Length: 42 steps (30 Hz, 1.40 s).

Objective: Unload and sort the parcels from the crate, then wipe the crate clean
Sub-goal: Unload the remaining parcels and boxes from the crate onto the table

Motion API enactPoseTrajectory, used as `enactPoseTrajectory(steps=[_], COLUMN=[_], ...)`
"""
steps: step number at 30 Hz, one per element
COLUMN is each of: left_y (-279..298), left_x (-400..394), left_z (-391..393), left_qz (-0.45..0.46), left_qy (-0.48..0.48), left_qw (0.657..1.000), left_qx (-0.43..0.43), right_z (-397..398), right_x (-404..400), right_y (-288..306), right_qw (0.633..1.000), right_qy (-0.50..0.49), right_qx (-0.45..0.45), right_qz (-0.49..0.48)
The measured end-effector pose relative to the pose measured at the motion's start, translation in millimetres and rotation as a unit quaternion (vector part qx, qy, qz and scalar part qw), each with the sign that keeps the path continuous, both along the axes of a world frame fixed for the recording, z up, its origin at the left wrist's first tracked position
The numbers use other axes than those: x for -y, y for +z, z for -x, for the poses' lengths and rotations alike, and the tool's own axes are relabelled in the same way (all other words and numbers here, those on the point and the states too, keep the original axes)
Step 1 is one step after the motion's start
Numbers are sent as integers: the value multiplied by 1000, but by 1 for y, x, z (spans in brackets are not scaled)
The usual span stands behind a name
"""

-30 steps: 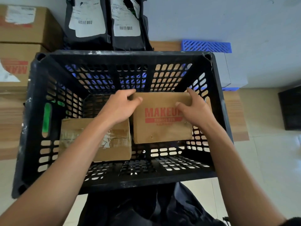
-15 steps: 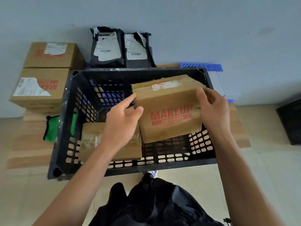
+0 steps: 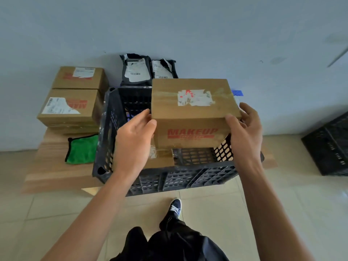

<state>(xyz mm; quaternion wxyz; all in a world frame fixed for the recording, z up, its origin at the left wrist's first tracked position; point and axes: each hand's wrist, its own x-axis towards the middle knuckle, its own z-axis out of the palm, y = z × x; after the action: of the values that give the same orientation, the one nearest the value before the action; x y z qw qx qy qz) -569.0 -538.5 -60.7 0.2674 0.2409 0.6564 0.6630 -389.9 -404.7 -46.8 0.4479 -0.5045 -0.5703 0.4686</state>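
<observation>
A brown cardboard box marked MAKEUP (image 3: 192,112) hangs above the black plastic crate (image 3: 169,178), clear of its rim. My left hand (image 3: 133,142) grips its left side and my right hand (image 3: 244,132) grips its right side. Inside the crate a second taped cardboard box (image 3: 160,159) lies at the left, mostly hidden behind my left hand. The crate stands on a low wooden platform (image 3: 56,170).
Two stacked cardboard boxes (image 3: 71,106) stand left of the crate by the wall. Two black mailer bags (image 3: 146,70) lean against the wall behind it. A green cloth (image 3: 81,149) lies on the platform at the left. Another black crate (image 3: 329,147) sits at the right on the tiled floor.
Both hands have lifted the MAKEUP box up out of the crate. The view has pulled back, so the crate looks smaller and the floor and my foot show.
</observation>
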Motion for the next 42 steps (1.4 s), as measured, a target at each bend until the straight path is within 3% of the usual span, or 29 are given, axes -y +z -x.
enactPoseTrajectory(steps=[7, 14, 18, 26, 31, 37, 42], left_y=[-1, -7, -1, 0, 9, 10, 13], left_x=[26, 48, 56, 65, 48, 17, 7], left_z=[18, 38, 40, 31, 23, 20, 21], left_qz=[18, -1, -9, -76, -84, -71, -73], left_qy=[15, -8, -44, -27, 24, 119, 181], left_qw=[999, 999, 999, 995, 993, 990, 980], left_qx=[-41, 37, -3, -63, -81, -11, -43], right_z=[-4, -8, -4, 14, 23, 23, 20], right_x=[31, 41, 43, 46, 34, 22, -2], right_y=[-7, -11, -12, 5, 10, 1, 0], right_qw=[996, 978, 970, 981, 977, 969, 961], right_qy=[90, 183, 220, 185, 207, 247, 272], right_qx=[-7, 7, 40, 25, 12, -35, -43], right_qz=[-27, -100, -97, -60, -51, -3, 12])
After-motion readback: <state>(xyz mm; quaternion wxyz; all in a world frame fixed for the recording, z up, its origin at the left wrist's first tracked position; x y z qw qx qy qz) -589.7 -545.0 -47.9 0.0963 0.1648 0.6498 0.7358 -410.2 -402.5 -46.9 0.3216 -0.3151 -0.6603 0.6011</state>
